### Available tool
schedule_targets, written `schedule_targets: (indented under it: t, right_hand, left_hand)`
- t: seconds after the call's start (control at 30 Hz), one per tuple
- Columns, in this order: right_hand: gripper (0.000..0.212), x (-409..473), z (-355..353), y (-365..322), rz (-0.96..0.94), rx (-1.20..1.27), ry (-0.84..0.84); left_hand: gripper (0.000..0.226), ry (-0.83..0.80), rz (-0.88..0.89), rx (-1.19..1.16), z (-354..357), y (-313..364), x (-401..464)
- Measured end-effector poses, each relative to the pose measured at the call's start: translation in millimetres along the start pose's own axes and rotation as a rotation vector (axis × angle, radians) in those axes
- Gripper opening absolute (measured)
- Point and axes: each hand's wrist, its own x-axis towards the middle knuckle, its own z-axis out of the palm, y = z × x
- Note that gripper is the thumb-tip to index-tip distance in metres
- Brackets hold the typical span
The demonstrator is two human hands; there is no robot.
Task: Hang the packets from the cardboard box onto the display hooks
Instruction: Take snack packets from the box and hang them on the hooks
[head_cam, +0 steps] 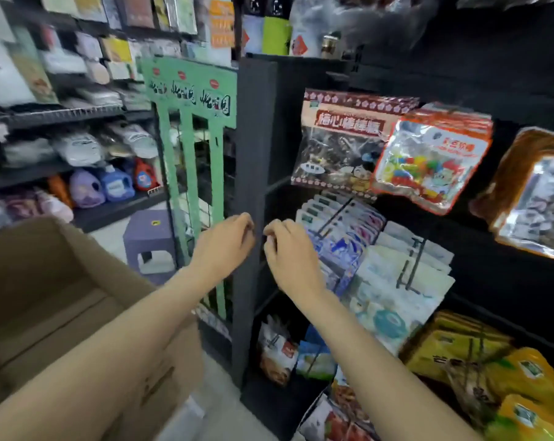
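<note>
Both hands, left hand and right hand, reach to the black display post, fingers curled; whether they pinch anything I cannot tell. Lower left sits the open cardboard box. Packets hang on display hooks just right.

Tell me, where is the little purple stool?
In the head view, the small purple plastic stool stands on the floor left of centre, just behind the open brown cardboard box and beside the tall green display rack.
</note>
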Motion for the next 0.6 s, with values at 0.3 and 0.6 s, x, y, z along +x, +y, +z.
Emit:
schedule_targets:
  t: [0.3, 0.6]
  right_hand:
    - [0.022, 1.5, 156.4, -132.2, 0.029, 0.344, -0.564]
    - [0.027, -15.2, 328.2, -180.6, 0.342, 0.223, -1.221]
  left_hand:
    - [0.022, -0.208, -0.585, 0.012, -2.2, -185.7, -115.9]
    - [0.038, -0.72, -1.084, -0.149, 67.8, -320.0, -180.1]
